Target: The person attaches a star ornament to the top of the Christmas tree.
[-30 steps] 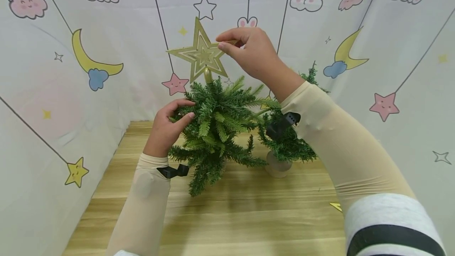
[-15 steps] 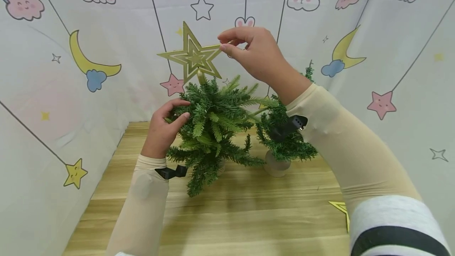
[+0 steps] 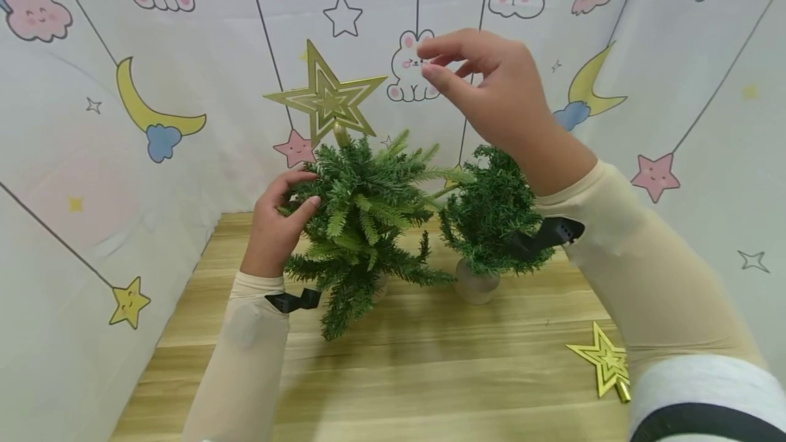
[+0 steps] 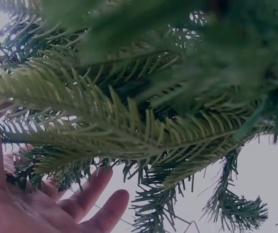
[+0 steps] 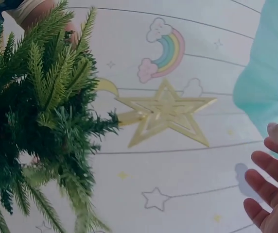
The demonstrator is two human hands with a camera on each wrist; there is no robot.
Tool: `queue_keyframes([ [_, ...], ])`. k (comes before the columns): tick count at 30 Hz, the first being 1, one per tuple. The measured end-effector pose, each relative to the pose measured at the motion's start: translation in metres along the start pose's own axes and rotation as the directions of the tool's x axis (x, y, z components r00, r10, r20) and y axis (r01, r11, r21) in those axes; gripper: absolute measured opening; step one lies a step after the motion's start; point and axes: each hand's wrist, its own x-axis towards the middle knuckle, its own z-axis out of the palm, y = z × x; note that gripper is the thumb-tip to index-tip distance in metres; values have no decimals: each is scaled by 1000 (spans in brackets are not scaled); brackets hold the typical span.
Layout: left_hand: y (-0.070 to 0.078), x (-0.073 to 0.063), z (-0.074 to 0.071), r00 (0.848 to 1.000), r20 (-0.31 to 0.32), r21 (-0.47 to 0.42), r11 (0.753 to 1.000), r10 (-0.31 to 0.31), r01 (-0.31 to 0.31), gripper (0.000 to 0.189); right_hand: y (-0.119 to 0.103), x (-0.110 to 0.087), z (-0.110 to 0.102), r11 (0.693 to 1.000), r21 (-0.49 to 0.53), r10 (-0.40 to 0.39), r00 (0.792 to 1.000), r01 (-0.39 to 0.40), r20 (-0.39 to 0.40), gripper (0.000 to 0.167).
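Observation:
A gold star tree topper (image 3: 330, 102) stands on the tip of a small artificial Christmas tree (image 3: 362, 217), leaning slightly left. Its tubular base meets the top branches in the right wrist view. My right hand (image 3: 500, 87) hovers to the right of the star, apart from it, thumb and fingers spaced with nothing between them. On the tree's left side my left hand (image 3: 274, 227) rests against the upper branches. From the left wrist view, its fingers (image 4: 88, 194) lie loosely extended under the green needles, and some are partly hidden by them.
A second, smaller green tree (image 3: 488, 213) with a round pale base (image 3: 475, 285) stands to the right, partly behind my right wrist. Another gold star topper (image 3: 604, 360) lies on the wooden table (image 3: 460, 374) at right, partly covered by my sleeve. A printed cloth backdrop (image 3: 245, 19) surrounds the table.
My right hand has let go of the star's right point and moved right. The star now leans a little further left. The left hand stays at the branches; the star on the table shows more.

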Motion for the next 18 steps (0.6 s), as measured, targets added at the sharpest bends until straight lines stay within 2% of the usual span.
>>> queue_keyframes([
  [3, 1, 0, 1, 999, -38, -14, 999, 36, -36, 42, 3, -10, -17, 998, 8, -54, 996, 55, -75, 21],
  [7, 4, -3, 0, 995, -75, -36, 997, 70, -73, 42, 14, -25, -42, 989, 16, -143, 976, 147, -162, 19],
  [10, 9, -8, 1, 989, -113, -23, 995, 92, -95, 40, 24, -42, -60, 989, 36, -133, 966, 144, -223, 17],
  [13, 26, -16, 8, 977, -172, -6, 992, 122, -125, 39, 32, -64, -76, 996, 57, -53, 957, 72, -286, 16],
  [15, 46, -24, 14, 958, -224, 13, 984, 178, -180, 39, 37, -80, -84, 998, 56, 15, 944, 4, -329, 16],
  [16, 58, -28, 18, 941, -253, 36, 974, 226, -224, 38, 40, -88, -88, 998, 49, 50, 938, -36, -342, 16],
  [17, 70, -33, 22, 917, -281, 62, 959, 282, -276, 37, 44, -97, -91, 996, 44, 84, 933, -73, -350, 16],
  [18, 81, -37, 27, 885, -312, 88, 938, 345, -334, 37, 49, -105, -95, 993, 47, 118, 926, -108, -358, 16],
])
